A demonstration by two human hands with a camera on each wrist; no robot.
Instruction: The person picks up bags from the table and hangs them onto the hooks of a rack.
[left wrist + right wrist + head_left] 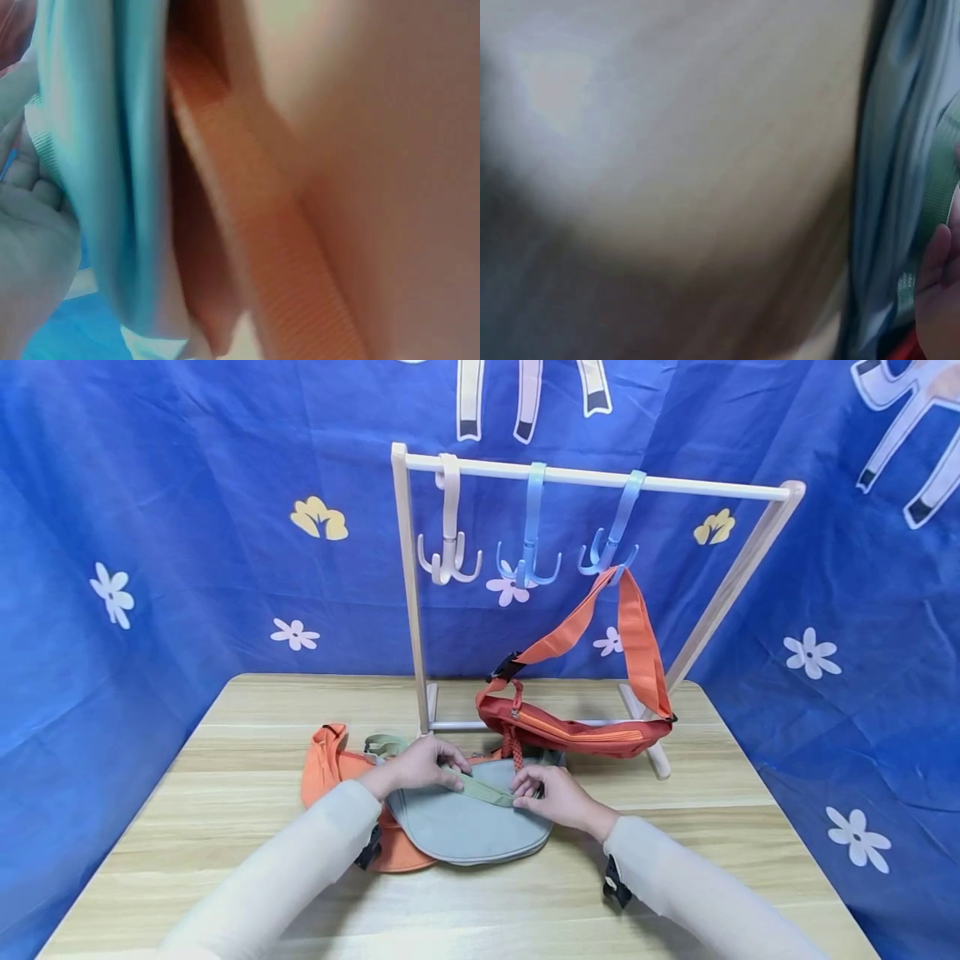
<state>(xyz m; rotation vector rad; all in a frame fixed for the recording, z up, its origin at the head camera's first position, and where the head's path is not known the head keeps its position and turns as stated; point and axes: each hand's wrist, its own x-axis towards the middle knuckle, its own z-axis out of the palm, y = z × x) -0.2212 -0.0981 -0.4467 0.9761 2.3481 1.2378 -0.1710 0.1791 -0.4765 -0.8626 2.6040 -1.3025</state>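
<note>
A grey-green waist bag (468,828) lies on the table, partly over an orange bag (401,853). My left hand (423,766) pinches the bag's green webbing strap (483,791) near its left side. At the other end of that stretch, my right hand (561,796) pinches the same strap between thumb and fingers. The strap runs nearly straight between the two hands, above the bag's upper part. In the right wrist view the strap (936,180) shows beside my fingers; the left wrist view has an orange strap (255,202) close to the camera, below the grey-green bag.
Behind the bags stands a rack (600,477) with a white hook (448,539) and two blue hooks (528,547). A red waist bag (577,732) hangs by its orange strap from the right blue hook, low over the table (660,860) and just behind my right hand.
</note>
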